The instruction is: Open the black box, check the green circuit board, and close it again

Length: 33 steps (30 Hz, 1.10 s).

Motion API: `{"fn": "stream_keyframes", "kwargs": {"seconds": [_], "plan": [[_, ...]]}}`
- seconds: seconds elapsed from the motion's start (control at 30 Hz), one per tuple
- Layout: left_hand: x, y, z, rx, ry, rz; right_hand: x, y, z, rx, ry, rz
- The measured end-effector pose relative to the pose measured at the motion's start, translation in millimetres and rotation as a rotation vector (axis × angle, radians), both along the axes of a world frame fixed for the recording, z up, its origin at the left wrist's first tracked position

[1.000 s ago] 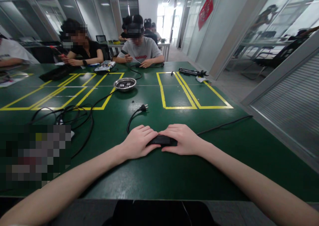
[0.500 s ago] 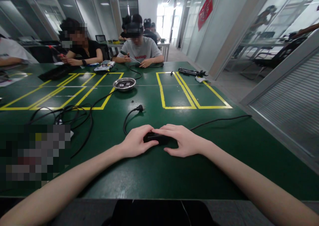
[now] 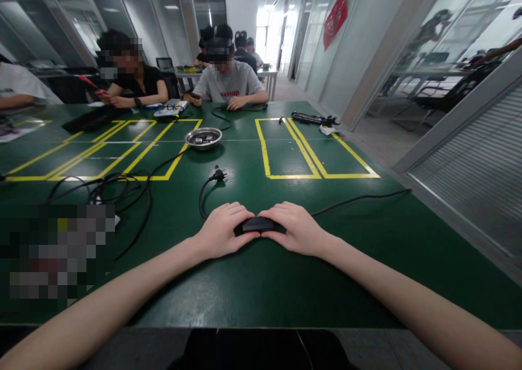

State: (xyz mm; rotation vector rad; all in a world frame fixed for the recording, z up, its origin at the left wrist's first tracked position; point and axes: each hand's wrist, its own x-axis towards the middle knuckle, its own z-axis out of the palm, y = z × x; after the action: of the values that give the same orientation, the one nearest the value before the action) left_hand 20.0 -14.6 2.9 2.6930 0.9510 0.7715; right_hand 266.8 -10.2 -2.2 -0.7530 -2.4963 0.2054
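Between both hands lies a black power adapter [image 3: 258, 224], a long dark block just above the table. My left hand [image 3: 225, 229] grips its left end, thumb along the near side and fingers over the top. From the other side my right hand [image 3: 297, 228] grips the right end in the same way, and the two thumb tips nearly meet. A cord runs from the left end to a black plug [image 3: 219, 176] on the table. Another thin black cable [image 3: 359, 199] leads off to the right. My palms hide the adapter's ends.
The green table [image 3: 196, 299] carries yellow tape outlines. A metal bowl [image 3: 203, 138] with small metal parts stands ahead. Coiled black cables [image 3: 122, 190] lie at left, and a folded black tripod-like item [image 3: 312, 118] at far right. Co-workers sit across the table.
My right hand has closed onto the adapter's right end, its thumb now against the near side. The plug has shifted slightly left. Across the table, a co-worker's hand has moved left.
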Motion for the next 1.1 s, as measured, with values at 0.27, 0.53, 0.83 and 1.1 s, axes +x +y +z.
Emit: {"fn": "stream_keyframes", "kwargs": {"seconds": [0.27,0.53,0.83,1.1], "plan": [[-1,-1,1.8,-0.016,0.036,0.002,2,1,1.9,-0.014,0.024,0.115],[-1,-5,5.5,-0.111,-0.010,0.050,4,-1,5.8,0.035,0.021,0.091],[-4,-1,9.8,-0.311,-0.054,0.044,-5,-7,3.6,0.132,-0.371,-0.018],[-16,2,0.4,0.032,-0.102,-0.003,52,49,-2.4,0.001,0.123,-0.597]]}}
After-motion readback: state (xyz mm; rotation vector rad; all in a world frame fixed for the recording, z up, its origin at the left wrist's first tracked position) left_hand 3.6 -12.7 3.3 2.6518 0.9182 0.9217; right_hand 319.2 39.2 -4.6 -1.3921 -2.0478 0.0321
